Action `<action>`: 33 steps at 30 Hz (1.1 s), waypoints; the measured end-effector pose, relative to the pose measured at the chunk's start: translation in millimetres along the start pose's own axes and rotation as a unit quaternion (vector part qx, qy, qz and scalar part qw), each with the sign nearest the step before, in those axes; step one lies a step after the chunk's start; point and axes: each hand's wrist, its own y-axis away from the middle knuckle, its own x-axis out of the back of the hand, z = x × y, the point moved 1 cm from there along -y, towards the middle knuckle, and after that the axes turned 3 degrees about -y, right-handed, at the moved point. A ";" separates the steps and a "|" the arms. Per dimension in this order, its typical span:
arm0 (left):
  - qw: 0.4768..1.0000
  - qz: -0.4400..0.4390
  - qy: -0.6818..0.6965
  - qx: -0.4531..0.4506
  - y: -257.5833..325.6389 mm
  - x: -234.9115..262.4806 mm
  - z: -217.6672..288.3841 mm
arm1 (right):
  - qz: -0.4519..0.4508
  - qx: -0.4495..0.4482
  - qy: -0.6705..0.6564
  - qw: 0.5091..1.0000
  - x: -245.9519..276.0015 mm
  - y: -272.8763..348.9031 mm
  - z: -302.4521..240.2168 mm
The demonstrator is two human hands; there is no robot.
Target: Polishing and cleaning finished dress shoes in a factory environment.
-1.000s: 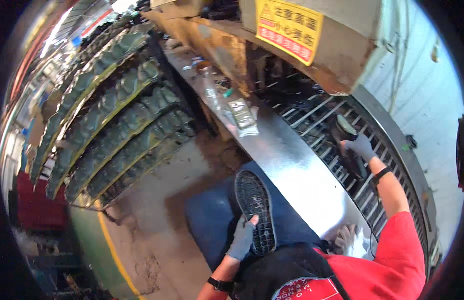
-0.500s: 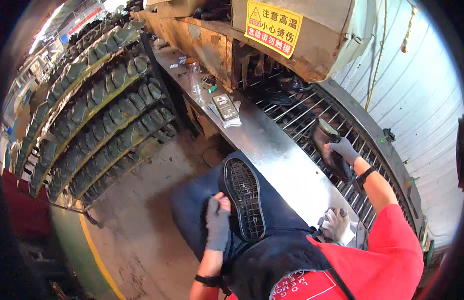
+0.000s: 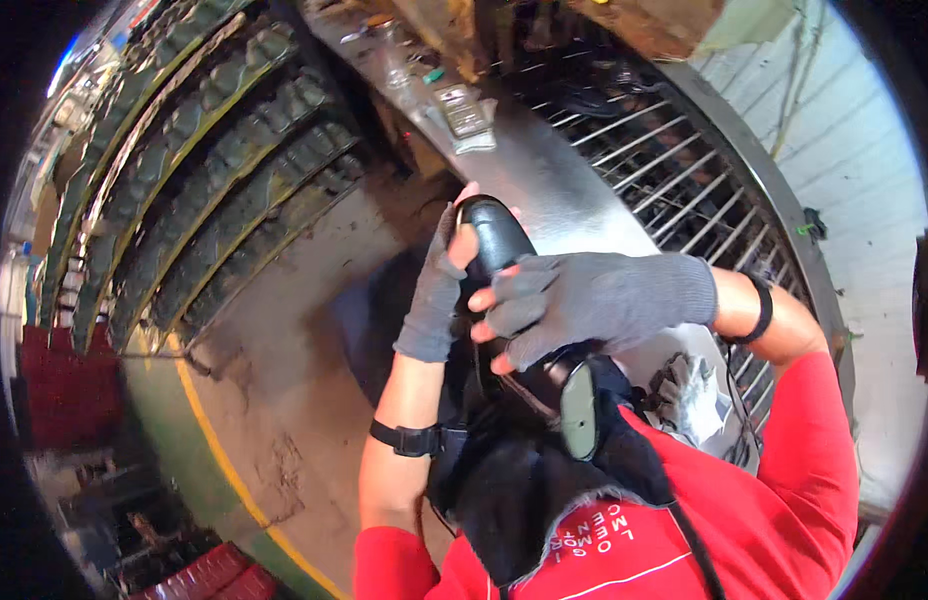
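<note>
To my left stands the rack [image 3: 334,60], its rows of shoes blurred and its upper part cut off by the view. On my right the grate [image 3: 694,180] runs along the right edge of the metal table [image 3: 559,190]. The black shoe [image 3: 499,238] is in my hands over my lap, beside the table's left edge; its toe points away from me and a little left, so its long axis slants back to the heel, close to my body, where a green form shows in the opening. My right hand [image 3: 609,300] covers its middle, four fingers curled across; with the thumb hidden, I can't tell how firmly they grip. My left hand [image 3: 432,295] grasps the toe end, thumb on top. The shoe's underside is hidden. Pale gloves [image 3: 692,398] lie crumpled toward the table's near end; a flat box [image 3: 466,112] sits near its far left edge, slightly blurred.
</note>
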 end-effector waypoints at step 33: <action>0.999 0.035 -0.039 0.007 5.0 64.7 15.4 | 0.535 -0.320 -0.592 0.511 -101.0 95.4 32.6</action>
